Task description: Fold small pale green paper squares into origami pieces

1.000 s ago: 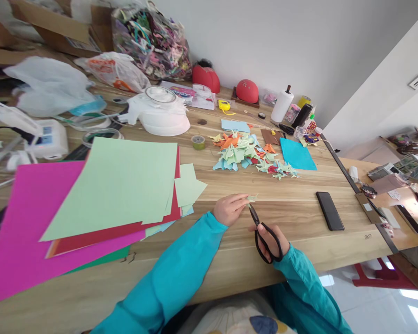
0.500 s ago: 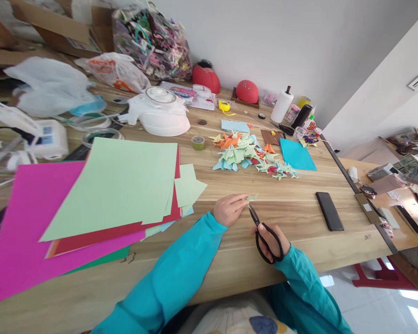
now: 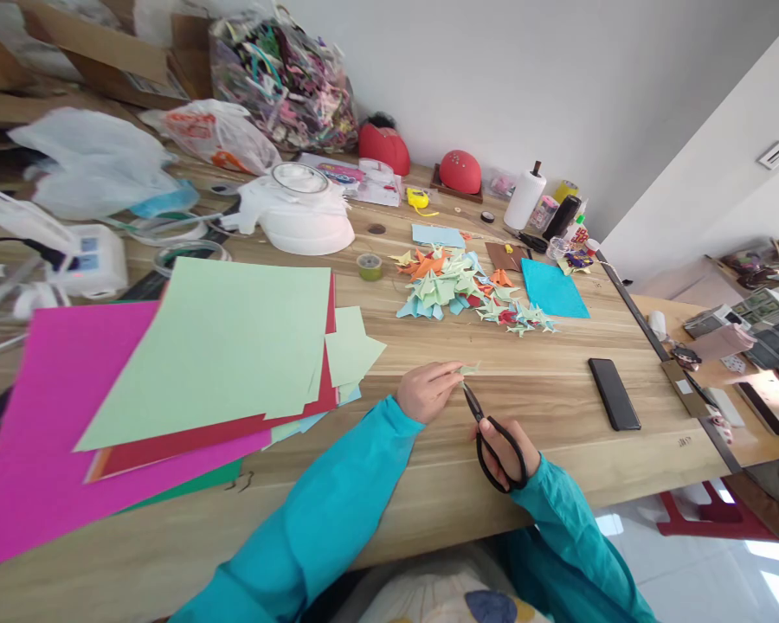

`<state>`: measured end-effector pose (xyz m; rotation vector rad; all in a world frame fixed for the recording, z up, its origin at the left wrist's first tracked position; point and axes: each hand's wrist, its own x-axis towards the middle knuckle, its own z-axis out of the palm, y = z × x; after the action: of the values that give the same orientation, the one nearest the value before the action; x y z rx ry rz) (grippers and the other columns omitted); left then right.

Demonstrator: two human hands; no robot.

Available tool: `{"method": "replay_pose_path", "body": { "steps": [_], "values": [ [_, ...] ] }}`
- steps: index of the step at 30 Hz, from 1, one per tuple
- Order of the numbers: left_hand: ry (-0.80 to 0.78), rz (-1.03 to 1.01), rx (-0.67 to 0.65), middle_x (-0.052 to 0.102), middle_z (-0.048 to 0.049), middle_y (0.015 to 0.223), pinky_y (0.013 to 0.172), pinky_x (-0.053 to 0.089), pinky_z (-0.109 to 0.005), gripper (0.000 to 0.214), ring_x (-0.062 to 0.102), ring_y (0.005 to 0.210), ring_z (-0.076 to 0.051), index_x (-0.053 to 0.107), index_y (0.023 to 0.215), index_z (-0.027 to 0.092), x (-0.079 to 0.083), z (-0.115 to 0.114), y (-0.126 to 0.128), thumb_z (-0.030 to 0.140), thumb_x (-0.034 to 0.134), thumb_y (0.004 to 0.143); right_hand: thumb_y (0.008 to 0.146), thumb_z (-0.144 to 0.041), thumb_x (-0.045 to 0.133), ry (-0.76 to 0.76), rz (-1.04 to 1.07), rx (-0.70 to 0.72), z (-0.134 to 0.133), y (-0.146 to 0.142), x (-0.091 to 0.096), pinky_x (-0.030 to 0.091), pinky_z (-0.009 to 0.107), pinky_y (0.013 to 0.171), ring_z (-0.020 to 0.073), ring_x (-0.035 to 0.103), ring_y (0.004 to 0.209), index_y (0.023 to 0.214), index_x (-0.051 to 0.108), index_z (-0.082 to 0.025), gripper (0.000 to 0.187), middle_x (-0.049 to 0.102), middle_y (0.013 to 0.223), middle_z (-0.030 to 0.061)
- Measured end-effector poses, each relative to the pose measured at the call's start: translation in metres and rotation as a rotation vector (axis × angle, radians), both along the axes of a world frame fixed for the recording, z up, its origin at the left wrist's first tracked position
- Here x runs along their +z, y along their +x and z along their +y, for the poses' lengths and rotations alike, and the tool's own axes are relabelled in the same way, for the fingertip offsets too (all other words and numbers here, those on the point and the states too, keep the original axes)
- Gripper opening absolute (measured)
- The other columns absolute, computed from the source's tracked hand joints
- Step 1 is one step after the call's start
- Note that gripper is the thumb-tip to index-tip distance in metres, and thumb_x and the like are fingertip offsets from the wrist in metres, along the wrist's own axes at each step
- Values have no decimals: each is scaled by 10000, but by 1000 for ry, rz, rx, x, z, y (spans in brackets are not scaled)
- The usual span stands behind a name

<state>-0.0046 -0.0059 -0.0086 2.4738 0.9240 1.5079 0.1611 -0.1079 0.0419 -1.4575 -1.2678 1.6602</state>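
My left hand (image 3: 428, 391) pinches a small folded piece of pale green paper (image 3: 469, 369) above the table. In my right hand (image 3: 510, 450) is a pair of black-handled scissors (image 3: 473, 403), my fingers through the loops. The scissor tips touch or nearly touch the lower edge of the folded paper, close to my left fingertips; whether the blades are around it I cannot tell. Beyond my hands lies a heap of folded paper figures (image 3: 451, 281) in green, orange, blue and red. To the left, pale green paper sheets (image 3: 234, 337) lie on red and magenta sheets.
A black phone (image 3: 614, 394) lies to the right. Behind the heap are a bright blue paper square (image 3: 555, 287), a roll of tape (image 3: 370, 266) and a yellow tape measure (image 3: 418, 199). Plastic bags (image 3: 94, 160) and a white power unit (image 3: 94, 260) crowd the left back.
Almost nothing differs. Both hands, the scissors and the folded paper stay in nearly the same place.
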Motion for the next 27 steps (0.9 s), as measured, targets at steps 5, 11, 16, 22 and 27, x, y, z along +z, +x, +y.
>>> {"method": "replay_pose_path", "body": {
  "steps": [5,11,16,22,27],
  "values": [
    [2,-26,-6,667,-48,989,735,519,-272,177,621,833,-139,655,839,216,1,0,0,170,488,804,771,-627,372,9,-46,5,-2,-1,0,199,143,210,46,302,205,920,555,-97,580,379,324,-84],
    [-297,-304,38,668,-67,968,718,534,-285,103,629,841,-162,660,791,201,1,1,2,227,567,757,763,-629,369,18,-226,-33,2,7,1,226,180,235,69,315,227,926,544,-120,563,389,348,-73],
    [-814,-720,-40,682,-93,859,519,522,-275,227,631,606,-156,622,759,132,4,4,5,292,697,616,733,-431,549,278,-855,-259,28,36,-13,394,243,499,160,561,575,983,505,-176,360,594,637,25],
    [-1095,-902,-228,679,-70,732,419,479,-251,338,615,517,-158,567,734,117,13,5,6,288,761,517,819,-291,449,418,-1331,-306,51,72,-38,380,275,623,200,551,778,1116,489,-138,336,571,933,128],
    [-1149,-970,-285,681,-68,743,398,478,-262,355,606,487,-157,532,705,123,17,4,7,271,775,494,818,-191,431,456,-1521,-338,60,95,-53,387,282,650,193,526,763,1175,485,-100,373,532,904,135]
  ]
}}
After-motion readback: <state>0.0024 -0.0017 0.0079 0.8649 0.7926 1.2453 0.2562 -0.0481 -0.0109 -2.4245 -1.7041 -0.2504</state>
